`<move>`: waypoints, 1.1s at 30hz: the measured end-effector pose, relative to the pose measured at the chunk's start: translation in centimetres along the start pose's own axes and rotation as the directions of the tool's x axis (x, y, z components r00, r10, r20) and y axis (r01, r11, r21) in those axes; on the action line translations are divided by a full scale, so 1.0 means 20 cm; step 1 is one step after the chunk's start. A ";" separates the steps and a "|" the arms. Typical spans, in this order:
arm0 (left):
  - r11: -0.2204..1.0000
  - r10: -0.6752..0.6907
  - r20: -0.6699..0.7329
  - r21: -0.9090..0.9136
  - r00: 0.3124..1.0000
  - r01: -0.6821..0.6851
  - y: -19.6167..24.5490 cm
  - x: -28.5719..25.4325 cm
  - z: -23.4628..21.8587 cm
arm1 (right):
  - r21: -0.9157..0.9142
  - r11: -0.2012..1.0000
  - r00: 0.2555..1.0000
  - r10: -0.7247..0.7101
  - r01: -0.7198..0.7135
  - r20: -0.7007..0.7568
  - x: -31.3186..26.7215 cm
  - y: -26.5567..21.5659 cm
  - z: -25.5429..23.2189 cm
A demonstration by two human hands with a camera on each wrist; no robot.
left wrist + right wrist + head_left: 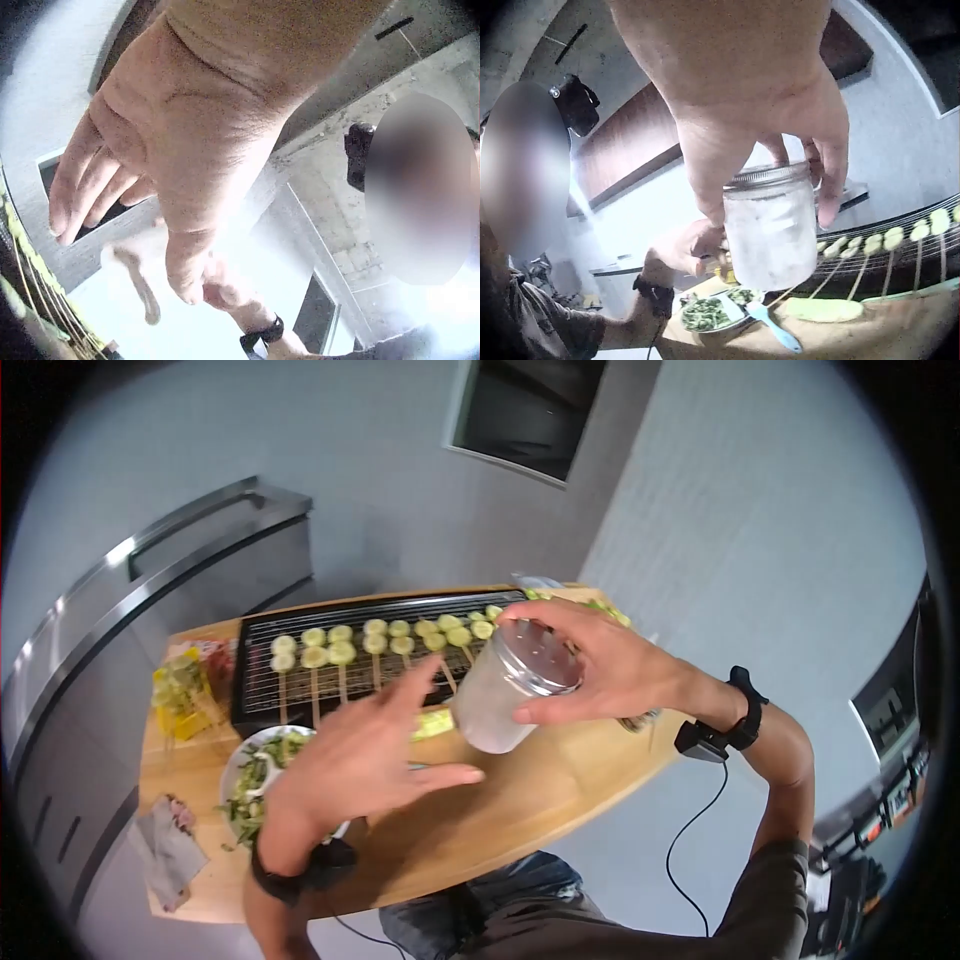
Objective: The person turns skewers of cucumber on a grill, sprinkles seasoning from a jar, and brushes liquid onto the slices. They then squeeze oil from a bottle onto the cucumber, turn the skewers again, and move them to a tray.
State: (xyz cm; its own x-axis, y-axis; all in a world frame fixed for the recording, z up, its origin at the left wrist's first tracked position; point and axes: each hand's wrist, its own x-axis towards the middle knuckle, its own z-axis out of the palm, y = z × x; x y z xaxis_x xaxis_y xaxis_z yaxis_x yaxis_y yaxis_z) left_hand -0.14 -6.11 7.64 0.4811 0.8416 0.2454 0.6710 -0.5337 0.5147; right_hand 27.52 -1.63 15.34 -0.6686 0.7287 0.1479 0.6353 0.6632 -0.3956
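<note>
My right hand (610,665) grips a clear jar (492,705) around its metal-rimmed top, holding it tilted above the table. In the right wrist view, the jar (771,236) looks frosted or whitish inside, and the fingers of my right hand (765,112) reach round its lid. My left hand (355,760) is to the left of the jar, fingers spread and holding nothing, above the front of the grill. The left wrist view shows my left hand (180,142) with its fingers extended. Skewers of round green slices (341,652) lie on the black grill (243,690).
A bowl of chopped greens (245,790) stands at the front left, with a blue-handled brush (780,334) on it. A yellow package (180,705) and a grey cloth (170,855) lie at the left. A green piece (433,724) lies before the grill on the wooden table (560,790).
</note>
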 end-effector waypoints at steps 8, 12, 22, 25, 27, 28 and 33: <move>0.894 -0.157 -0.261 -0.447 0.953 0.025 -0.24 -0.03 -0.20 | 0.542 0.815 0.978 -0.158 0.206 -0.133 0.64 -0.22 0.27; 0.957 -0.252 -0.499 -0.255 0.830 0.137 -0.41 -0.18 -0.31 | 0.539 0.824 0.981 -0.190 0.176 -0.029 0.94 -0.24 0.37; 0.948 -0.275 -0.534 -0.292 0.799 0.130 -0.38 -0.44 -0.53 | -0.217 0.925 0.921 -0.238 0.312 0.308 1.49 -0.18 0.59; 0.982 -0.176 -0.581 -0.158 0.795 0.102 -0.37 -0.45 -0.52 | -0.313 0.913 0.918 -0.135 0.262 0.373 1.59 -0.19 0.60; 0.980 -0.180 -0.574 -0.174 0.799 0.096 -0.39 -0.46 -0.53 | -0.306 0.913 0.907 -0.134 0.270 0.399 1.61 -0.20 0.59; 0.979 -0.176 -0.561 -0.188 0.809 0.082 -0.40 -0.47 -0.53 | -0.299 0.917 0.900 -0.124 0.265 0.418 1.61 -0.20 0.60; 0.975 -0.208 -0.557 -0.180 0.804 0.127 -0.41 -0.48 -0.54 | -0.350 0.904 0.917 -0.099 0.246 0.387 1.66 -0.19 0.56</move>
State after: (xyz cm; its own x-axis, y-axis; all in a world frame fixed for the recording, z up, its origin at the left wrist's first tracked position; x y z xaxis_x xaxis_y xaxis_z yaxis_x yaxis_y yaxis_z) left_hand -16.37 -8.94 9.96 -0.0664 0.8338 0.5480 0.6142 -0.3987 0.6811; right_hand -1.47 18.12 11.60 -0.8255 0.5361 -0.1762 0.5452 0.8383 -0.0037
